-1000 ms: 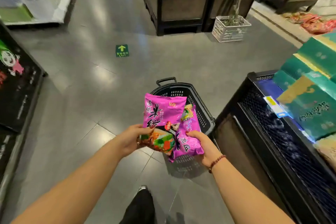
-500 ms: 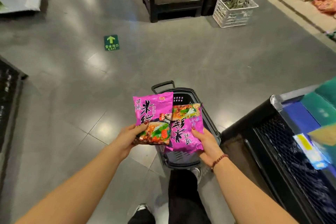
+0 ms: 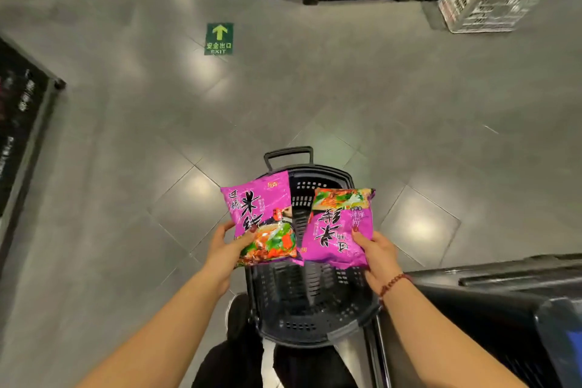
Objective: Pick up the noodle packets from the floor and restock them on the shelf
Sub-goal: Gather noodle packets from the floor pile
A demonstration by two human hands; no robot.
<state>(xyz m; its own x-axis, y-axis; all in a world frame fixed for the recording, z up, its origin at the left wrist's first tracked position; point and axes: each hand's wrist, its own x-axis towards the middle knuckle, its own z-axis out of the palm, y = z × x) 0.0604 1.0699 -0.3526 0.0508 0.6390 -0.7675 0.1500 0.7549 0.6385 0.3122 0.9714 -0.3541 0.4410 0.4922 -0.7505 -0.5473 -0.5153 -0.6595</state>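
A grey tiled floor [image 3: 315, 104] lies beneath a dark basket [image 3: 315, 302]. Above it, the left hand [image 3: 225, 249] grips one purple noodle packet [image 3: 261, 217]; the right hand [image 3: 374, 249] grips another packet [image 3: 338, 230] just beside it.

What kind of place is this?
Probably a supermarket: a black shopping basket stands on the tiled floor, the left hand and right hand each hold a pink noodle packet, and a green exit sticker marks the aisle.
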